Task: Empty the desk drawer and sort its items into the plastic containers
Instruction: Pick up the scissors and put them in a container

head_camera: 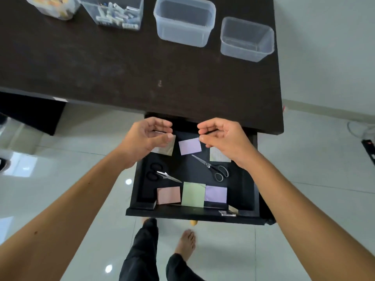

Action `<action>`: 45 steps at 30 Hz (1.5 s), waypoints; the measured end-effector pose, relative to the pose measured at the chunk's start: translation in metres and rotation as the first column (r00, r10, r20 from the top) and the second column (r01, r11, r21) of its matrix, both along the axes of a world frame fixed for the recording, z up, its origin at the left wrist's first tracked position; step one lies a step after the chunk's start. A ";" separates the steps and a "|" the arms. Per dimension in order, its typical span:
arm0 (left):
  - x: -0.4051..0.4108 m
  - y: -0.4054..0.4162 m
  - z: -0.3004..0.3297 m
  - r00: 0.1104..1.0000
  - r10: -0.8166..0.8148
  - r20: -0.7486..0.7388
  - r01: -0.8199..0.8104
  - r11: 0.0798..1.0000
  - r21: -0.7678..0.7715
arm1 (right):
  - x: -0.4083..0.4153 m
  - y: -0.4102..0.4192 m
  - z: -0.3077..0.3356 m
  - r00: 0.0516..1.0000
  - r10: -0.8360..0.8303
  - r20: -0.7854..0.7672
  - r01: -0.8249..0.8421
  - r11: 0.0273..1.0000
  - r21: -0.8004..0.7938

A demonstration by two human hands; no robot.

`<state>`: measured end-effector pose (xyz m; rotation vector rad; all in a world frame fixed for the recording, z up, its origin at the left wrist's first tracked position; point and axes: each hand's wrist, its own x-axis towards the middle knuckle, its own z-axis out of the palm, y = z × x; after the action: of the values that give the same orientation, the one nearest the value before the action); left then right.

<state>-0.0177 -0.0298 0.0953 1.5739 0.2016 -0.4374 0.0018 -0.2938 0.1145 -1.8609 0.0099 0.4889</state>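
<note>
The dark desk drawer [182, 214] stands pulled open below the desk top. Inside lie two pairs of scissors [215, 169] [160, 175] and several paper pads: a purple pad [189, 146], two pale pads [164, 150] [219, 156], a pink pad [168, 195], a green pad [192, 194] and another purple pad [215, 194]. My left hand [148, 136] hovers curled over the left pale pad, with a thin silver streak between its fingers. My right hand [221, 136] is curled too, its thumb tip at the purple pad's corner.
Several clear plastic containers stand along the far side of the dark desk [121, 67]: one with orange items [50, 7], one with pen-like items [115, 15], two empty ones [184, 21] [246, 39]. A small metal piece [227, 213] lies at the drawer's front right. My feet stand on tiled floor.
</note>
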 end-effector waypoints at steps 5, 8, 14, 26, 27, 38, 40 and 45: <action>-0.030 -0.010 -0.040 0.988 -0.138 -0.070 0.147 0.978 0.147 | -0.042 -0.028 -0.048 0.998 -0.027 -0.052 0.021 0.993 -0.118; -0.038 -0.012 -0.063 0.972 -0.216 -0.090 0.230 0.951 0.208 | -0.057 -0.042 -0.082 0.996 -0.044 -0.077 0.030 0.985 -0.172; -0.040 -0.023 -0.088 0.943 -0.328 -0.059 0.330 0.889 0.317 | -0.069 -0.060 -0.121 0.996 -0.088 0.027 0.092 0.928 -0.362; -0.042 -0.033 -0.107 0.872 -0.463 -0.157 0.465 0.684 0.563 | -0.074 -0.065 -0.141 0.993 -0.027 0.111 0.080 0.859 -0.505; -0.042 -0.033 -0.109 0.866 -0.476 -0.155 0.471 0.669 0.576 | -0.073 -0.065 -0.141 0.994 -0.021 0.107 0.073 0.857 -0.509; -0.046 -0.034 -0.123 0.806 -0.583 -0.104 0.467 0.517 0.718 | -0.077 -0.061 -0.139 0.998 0.013 0.054 0.019 0.833 -0.552; -0.047 -0.035 -0.122 0.793 -0.601 -0.094 0.459 0.490 0.741 | -0.077 -0.061 -0.138 0.999 0.016 0.047 0.012 0.830 -0.558; -0.050 -0.036 -0.120 0.756 -0.652 -0.063 0.415 0.402 0.816 | -0.076 -0.061 -0.135 0.999 0.006 0.034 0.012 0.860 -0.510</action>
<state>-0.0682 -0.0660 -0.0243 2.6105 -0.4397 -0.6885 -0.0746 -0.3552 -0.0204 -2.3921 0.1311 0.4815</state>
